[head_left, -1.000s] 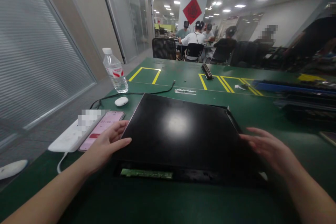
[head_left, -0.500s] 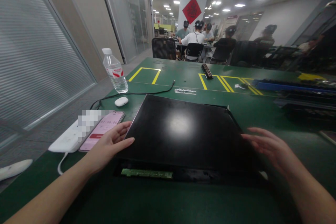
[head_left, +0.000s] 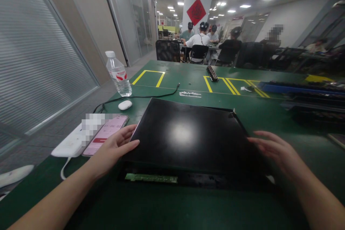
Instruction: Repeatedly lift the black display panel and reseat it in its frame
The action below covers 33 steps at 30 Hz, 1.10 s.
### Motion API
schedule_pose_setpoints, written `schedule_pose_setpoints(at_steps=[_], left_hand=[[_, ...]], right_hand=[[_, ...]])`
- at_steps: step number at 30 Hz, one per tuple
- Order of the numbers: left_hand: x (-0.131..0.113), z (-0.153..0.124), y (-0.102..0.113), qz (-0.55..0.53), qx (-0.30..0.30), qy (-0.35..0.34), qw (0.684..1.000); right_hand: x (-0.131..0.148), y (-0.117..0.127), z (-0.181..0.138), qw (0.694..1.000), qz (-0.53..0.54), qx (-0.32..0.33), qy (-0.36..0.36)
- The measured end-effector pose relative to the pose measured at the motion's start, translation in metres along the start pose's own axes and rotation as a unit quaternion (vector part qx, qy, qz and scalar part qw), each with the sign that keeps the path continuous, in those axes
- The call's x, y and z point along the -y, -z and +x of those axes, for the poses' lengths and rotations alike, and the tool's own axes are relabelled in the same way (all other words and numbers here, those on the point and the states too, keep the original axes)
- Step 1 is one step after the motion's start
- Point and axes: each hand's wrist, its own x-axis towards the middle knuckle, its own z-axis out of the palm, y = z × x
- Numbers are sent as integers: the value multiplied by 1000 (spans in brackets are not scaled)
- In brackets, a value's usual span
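Note:
A glossy black flat panel [head_left: 172, 129], which looks like a display panel, lies over a darker black frame [head_left: 237, 116] that shows along its right side. A strip of green circuit board [head_left: 151, 178] is visible below its near edge. My left hand [head_left: 121, 143] holds the panel's left edge, thumb by the top face and fingers at the side, partly hidden. On the opposite side, my right hand [head_left: 275, 151] has its fingers stretched out, tips against the right edge. Shadow hides exactly what those fingertips touch.
Left of the panel are a phone [head_left: 107, 133], a white power strip [head_left: 68, 143], an earbud case [head_left: 125, 105], a black cable [head_left: 151, 96] and a water bottle [head_left: 118, 75]. Dark and blue parts [head_left: 280, 88] lie at right. Several people sit at a table beyond.
The view has shifted very slightly. Both hands and the panel keep nearly the same positions. At the far right, a dark blur has gone and a seated person shows.

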Motion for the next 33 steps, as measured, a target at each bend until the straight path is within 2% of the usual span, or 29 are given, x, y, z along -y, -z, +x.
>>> schedule_pose_setpoints(at_steps=[6, 12, 16, 23, 33], left_hand=[[-4, -2, -8, -16, -35, 12, 999], [-6, -3, -17, -35, -29, 11, 999], [-4, -2, -15, -27, -21, 12, 999], [1, 0, -11, -28, 3, 7, 1000], [-4, -3, -17, -54, -27, 21, 998]], right_hand=[[10, -6, -5, 999, -43, -4, -8], [6, -7, -5, 996, -88, -4, 19], [-2, -7, -2, 995, -94, 0, 38], [-1, -10, -5, 984, -174, -7, 42], [3, -10, -7, 968, -237, -16, 79]])
